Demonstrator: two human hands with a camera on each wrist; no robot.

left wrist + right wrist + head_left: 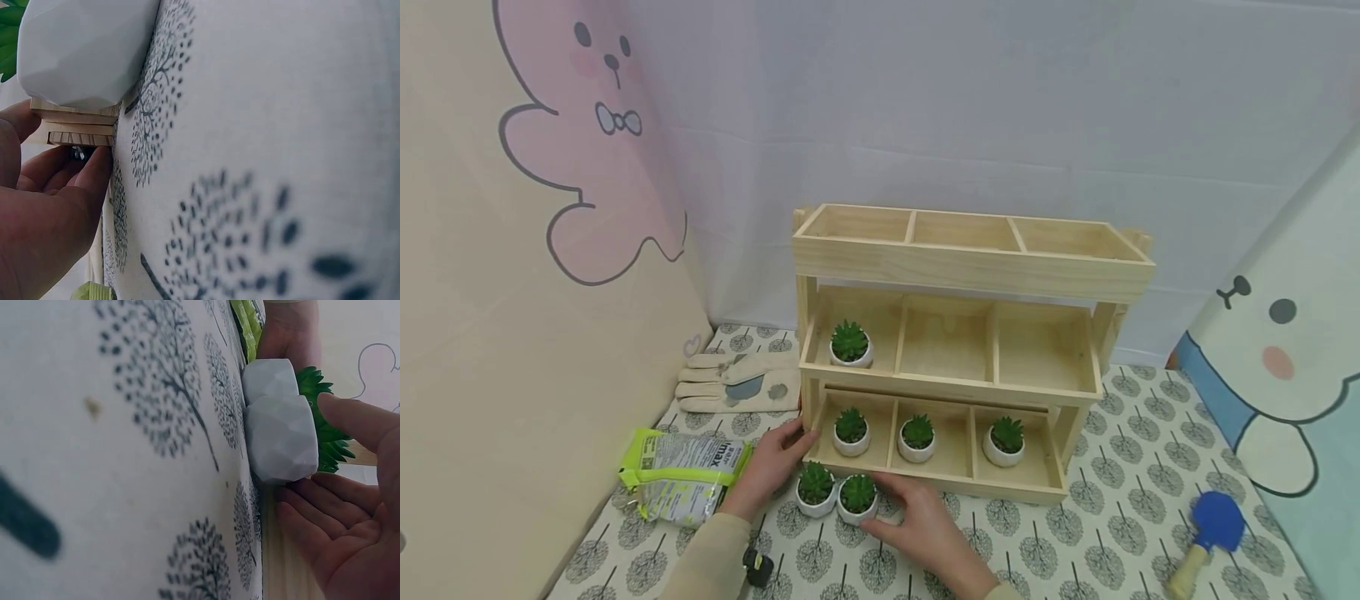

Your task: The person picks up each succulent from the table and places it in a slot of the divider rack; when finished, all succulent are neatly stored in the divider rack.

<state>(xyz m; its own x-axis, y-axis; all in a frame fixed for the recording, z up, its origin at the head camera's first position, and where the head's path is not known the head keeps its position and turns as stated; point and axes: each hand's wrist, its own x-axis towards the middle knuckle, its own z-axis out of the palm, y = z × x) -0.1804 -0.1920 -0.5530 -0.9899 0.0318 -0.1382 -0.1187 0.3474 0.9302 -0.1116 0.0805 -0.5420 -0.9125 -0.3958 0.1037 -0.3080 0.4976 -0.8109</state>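
My left hand (772, 463) grips the lower left corner of the wooden shelf (973, 279). In the left wrist view, the thumb lies on one side of the shelf's wooden edge (81, 128) and the fingers curl on the other. With thumb and fingers on either side, my right hand (922, 518) holds a potted succulent (857, 497) in a white faceted pot on the tablecloth. Close against its left stands a second potted succulent (816, 488). Both pots (284, 440) appear side by side in the right wrist view, before the shelf's bottom tier.
Three potted succulents sit in the bottom tier, one per compartment; another succulent (850, 343) occupies the middle tier's left compartment. Gloves (741, 383) and a green-and-grey bag (688, 475) lie at left. A blue shovel (1216, 521) lies at right. Curtains hang behind.
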